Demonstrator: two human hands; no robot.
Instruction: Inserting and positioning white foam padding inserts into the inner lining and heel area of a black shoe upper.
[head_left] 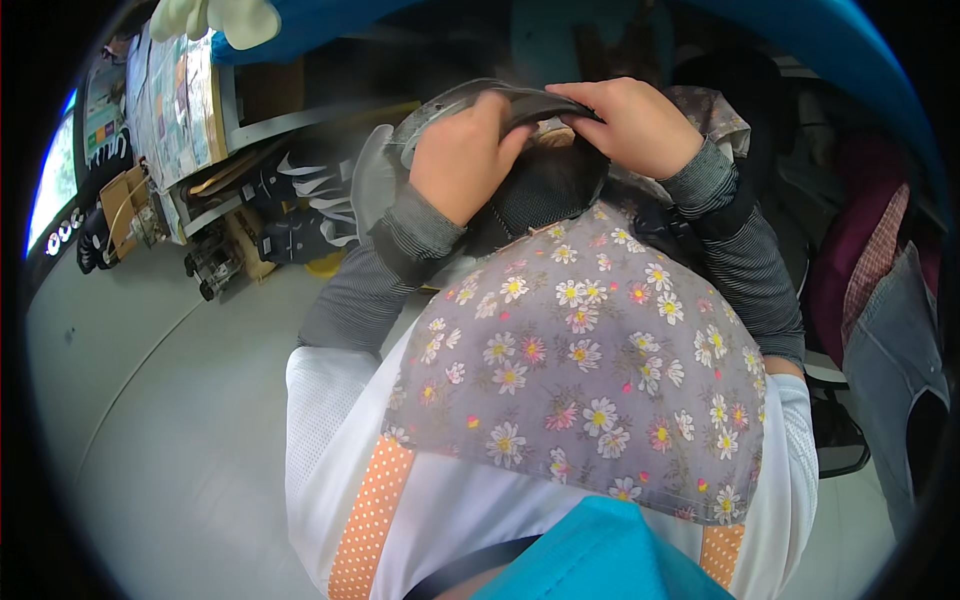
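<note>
At the upper middle, above my lap, both hands hold a dark grey, flexible curved piece [520, 97] by its edge. My left hand [460, 155] is closed on its left part, fingers over the rim and thumb inward. My right hand [645, 125] pinches the right end between thumb and fingers. Just below the hands lies black mesh material [540, 190]; I cannot tell whether it joins the held piece. A flowered grey apron [590, 350] covers my lap, and striped sleeves cover my forearms.
To the left, black pieces with white straps [310, 195] are stacked beside a shelf [270, 130]. A small wheeled metal device [213, 262] is on the floor nearby. Pale glove fingers [235, 18] show at the top left. Denim cloth [895, 350] hangs at the right.
</note>
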